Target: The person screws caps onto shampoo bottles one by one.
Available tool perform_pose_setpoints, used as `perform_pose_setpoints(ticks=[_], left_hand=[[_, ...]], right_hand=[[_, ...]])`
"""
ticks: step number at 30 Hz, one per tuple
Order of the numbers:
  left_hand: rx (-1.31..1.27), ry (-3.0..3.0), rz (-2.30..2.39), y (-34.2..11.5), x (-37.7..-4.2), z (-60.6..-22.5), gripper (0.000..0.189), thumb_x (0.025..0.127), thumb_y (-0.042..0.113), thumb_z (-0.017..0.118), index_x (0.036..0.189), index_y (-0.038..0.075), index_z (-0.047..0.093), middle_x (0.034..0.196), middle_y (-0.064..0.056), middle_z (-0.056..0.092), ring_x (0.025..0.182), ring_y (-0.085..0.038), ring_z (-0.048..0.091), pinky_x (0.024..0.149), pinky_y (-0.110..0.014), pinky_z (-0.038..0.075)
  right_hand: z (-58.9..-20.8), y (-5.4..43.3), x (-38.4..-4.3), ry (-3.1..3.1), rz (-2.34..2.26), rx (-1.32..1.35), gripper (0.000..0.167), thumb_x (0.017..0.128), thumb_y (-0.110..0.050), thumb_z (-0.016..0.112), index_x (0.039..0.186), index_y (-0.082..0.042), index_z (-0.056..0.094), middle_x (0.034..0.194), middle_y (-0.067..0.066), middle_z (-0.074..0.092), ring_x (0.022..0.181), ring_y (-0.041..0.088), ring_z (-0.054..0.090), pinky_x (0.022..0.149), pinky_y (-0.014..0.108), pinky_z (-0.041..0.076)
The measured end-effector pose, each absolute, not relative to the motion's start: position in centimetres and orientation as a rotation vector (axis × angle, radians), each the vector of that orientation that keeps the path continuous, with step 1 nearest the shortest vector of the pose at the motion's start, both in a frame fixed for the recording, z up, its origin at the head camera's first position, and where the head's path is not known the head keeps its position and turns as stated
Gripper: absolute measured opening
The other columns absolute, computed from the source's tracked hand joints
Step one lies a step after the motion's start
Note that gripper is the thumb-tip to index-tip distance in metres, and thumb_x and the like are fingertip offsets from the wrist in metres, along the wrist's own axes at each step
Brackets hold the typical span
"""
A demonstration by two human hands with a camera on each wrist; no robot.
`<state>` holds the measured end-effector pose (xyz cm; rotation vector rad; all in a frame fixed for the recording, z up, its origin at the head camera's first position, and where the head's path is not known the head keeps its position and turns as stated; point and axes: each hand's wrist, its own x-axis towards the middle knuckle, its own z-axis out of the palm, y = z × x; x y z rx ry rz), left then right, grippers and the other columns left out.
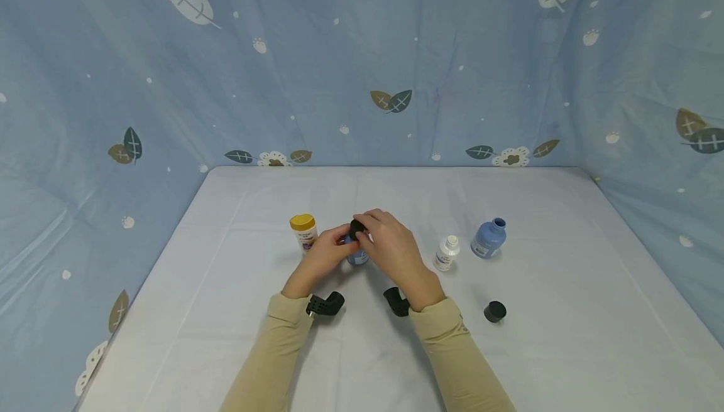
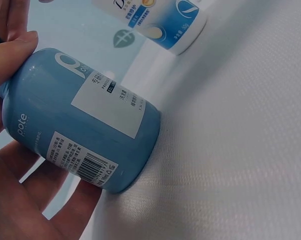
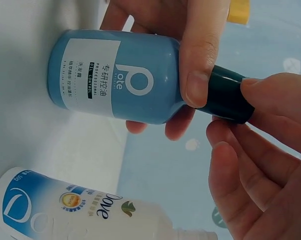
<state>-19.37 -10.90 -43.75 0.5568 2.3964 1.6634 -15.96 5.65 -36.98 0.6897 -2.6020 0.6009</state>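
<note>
In the middle of the table stands a blue shampoo bottle with a white label, its base on the white cloth. My left hand grips it round the shoulder and neck, thumb on the near side in the right wrist view and fingers behind. At the neck is a black cap, slightly tilted against the bottle's line. Thumb and fingertips of my right hand pinch this cap from above. The neck itself is hidden behind the left thumb. Bottle label and barcode show in the left wrist view.
A white bottle with a yellow cap stands just left of my left hand. Towards the right are a small white Dove bottle without a cap and an uncapped blue bottle. Nearer lies a loose black cap. A patterned blue curtain hangs behind.
</note>
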Motion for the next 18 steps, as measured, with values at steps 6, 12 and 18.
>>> perform_pose_setpoints(ticks=[6,12,18], left_hand=[[0.548,2.375,1.676,-10.89,-19.35,-43.81,0.030,0.085,0.023,0.060,0.114,0.018,0.058,0.113,0.002,0.057,0.099,-0.013,0.052,0.085,-0.036,0.042],[0.547,2.364,1.676,-10.85,-18.97,-43.05,0.029,0.086,0.021,0.059,0.115,0.016,0.058,0.114,0.000,0.057,0.094,-0.015,0.050,0.083,-0.033,0.041],[0.542,2.392,1.671,-10.87,-19.31,-43.71,0.026,0.085,0.023,0.060,0.111,0.019,0.059,0.109,0.002,0.058,0.090,-0.015,0.050,0.079,-0.032,0.041]], right_hand=[[-37.19,5.54,-15.92,-2.592,0.633,0.660,0.029,0.082,-0.021,0.066,0.109,-0.012,0.063,0.100,0.001,0.057,0.089,0.014,0.055,0.067,0.029,0.047],[-37.44,5.38,-15.89,-2.592,0.618,0.637,0.029,0.082,-0.024,0.065,0.109,-0.013,0.063,0.096,0.000,0.055,0.083,0.013,0.054,0.061,0.027,0.046],[-37.49,5.33,-15.94,-2.596,0.613,0.625,0.030,0.082,-0.026,0.065,0.110,-0.014,0.062,0.096,0.000,0.055,0.080,0.012,0.053,0.059,0.026,0.046]])
